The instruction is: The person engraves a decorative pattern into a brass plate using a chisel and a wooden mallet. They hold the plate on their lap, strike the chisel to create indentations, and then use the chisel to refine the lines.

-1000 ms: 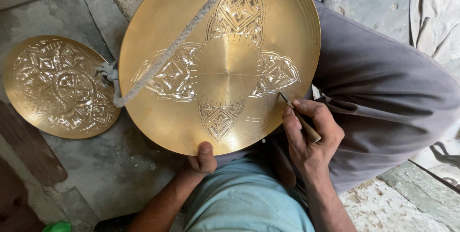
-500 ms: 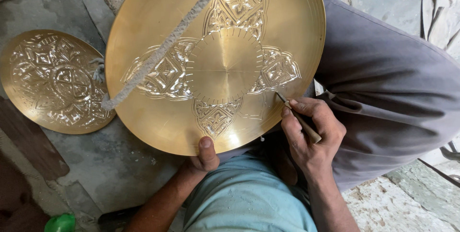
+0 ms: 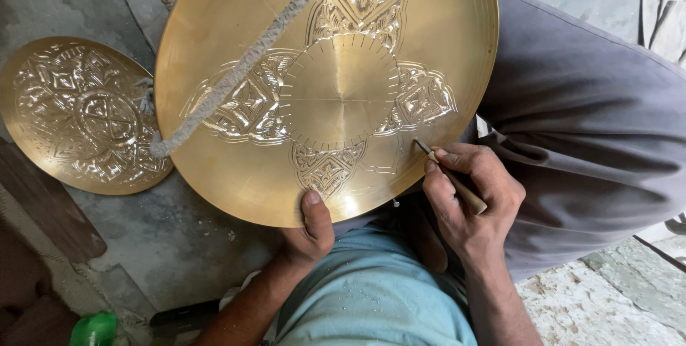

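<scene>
A large round brass plate (image 3: pixel 443 24) with four engraved leaf-shaped panels around a plain centre rests tilted on my lap. My left hand (image 3: pixel 311 228) grips its near rim, thumb on the face. My right hand (image 3: pixel 468 199) holds a small wooden-handled engraving tool (image 3: pixel 450 174), its tip touching the plate at the lower right beside an engraved panel. A twisted grey rope (image 3: pixel 243 78) runs diagonally across the plate's upper left.
A second, fully engraved brass plate (image 3: pixel 71 114) lies on the stone floor to the left, partly under the big one. My grey trouser leg (image 3: pixel 593 124) fills the right. A green bottle cap (image 3: pixel 93 328) shows at bottom left.
The large plate has turned slightly and sits closer in view. My left thumb has shifted along the rim. The tool tip stays at the lower right panel.
</scene>
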### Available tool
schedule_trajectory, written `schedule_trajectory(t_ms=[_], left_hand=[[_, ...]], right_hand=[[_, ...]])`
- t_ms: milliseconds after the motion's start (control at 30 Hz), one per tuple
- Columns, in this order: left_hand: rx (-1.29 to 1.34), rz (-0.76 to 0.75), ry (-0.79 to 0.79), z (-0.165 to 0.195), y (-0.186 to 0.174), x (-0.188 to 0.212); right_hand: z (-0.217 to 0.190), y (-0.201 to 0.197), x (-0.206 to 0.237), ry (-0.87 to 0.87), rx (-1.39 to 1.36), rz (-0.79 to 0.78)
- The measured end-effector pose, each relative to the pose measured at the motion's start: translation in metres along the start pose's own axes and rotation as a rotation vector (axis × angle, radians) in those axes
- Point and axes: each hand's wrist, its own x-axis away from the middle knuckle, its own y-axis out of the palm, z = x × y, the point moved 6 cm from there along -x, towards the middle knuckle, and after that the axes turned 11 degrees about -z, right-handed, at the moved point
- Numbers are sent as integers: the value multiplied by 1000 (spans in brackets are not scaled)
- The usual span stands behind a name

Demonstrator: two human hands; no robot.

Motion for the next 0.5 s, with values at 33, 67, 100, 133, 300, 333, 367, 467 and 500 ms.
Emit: schedule_trajectory(t_ms=[33,67,100,133,300,333,367,467,500], left_hand=[[-2,7,-19,-1,0,0],[-5,14,-39,-2,0,0],[-7,21,-58,-4,0,0],[-1,22,-55,-3,0,1],[41,14,-47,-3,0,2],[35,21,-45,-2,0,2],[28,28,-43,-2,0,1],[33,25,-43,-2,-1,1],[39,22,-43,-2,-1,1]], right_hand=[[0,0,0,3,0,1],[0,0,0,5,0,2],[-1,1,1,11,0,1],[-1,1,1,16,0,-1],[-3,2,3,43,23,-7],[-3,2,3,40,30,-8],[-4,2,3,36,36,-9],[-4,2,2,34,43,-11],[-4,2,2,34,41,-16]])
